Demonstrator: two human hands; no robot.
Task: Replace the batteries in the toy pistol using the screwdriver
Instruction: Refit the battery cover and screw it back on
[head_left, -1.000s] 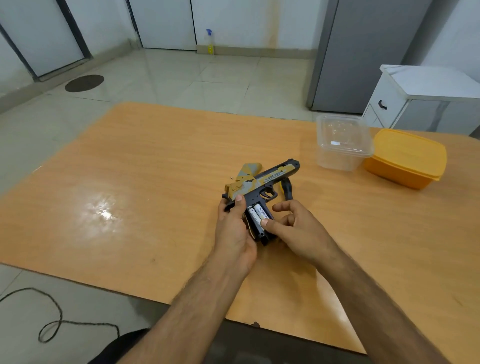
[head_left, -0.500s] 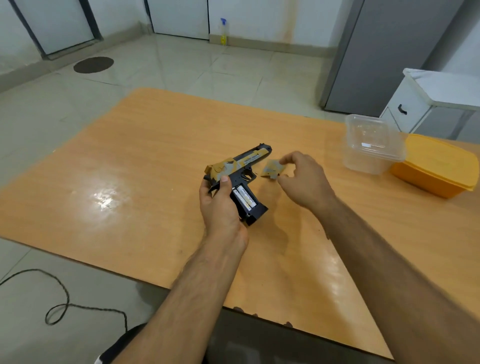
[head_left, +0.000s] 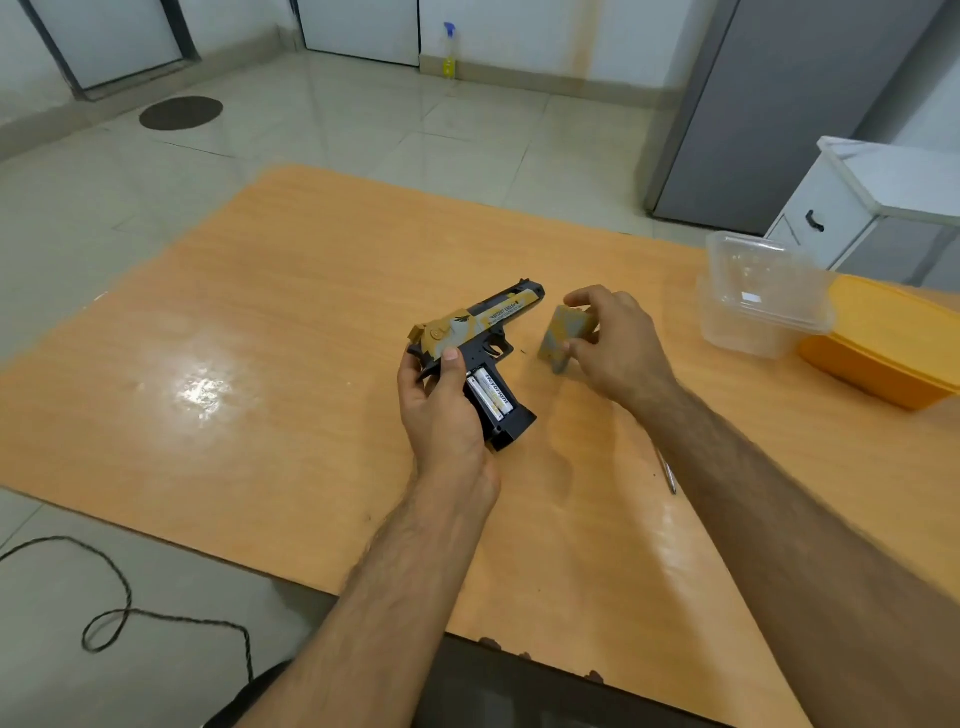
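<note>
Lifted since earlier, the battery cover (head_left: 561, 338) is pinched by the right hand (head_left: 618, 348), at three o'clock of the toy pistol (head_left: 478, 353) gripped by the left hand (head_left: 441, 410); probably the screwdriver (head_left: 667, 473) lies beneath the forearm.

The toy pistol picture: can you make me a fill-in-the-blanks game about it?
1. The left hand grips the toy pistol, and two ____ show in its open grip.
2. The right hand pinches the camouflage battery ____.
3. The clear container sits beside a lidded box coloured ____.
4. The screwdriver lies on the ____, partly hidden by the right forearm.

Missing words: batteries; cover; orange; table
</note>
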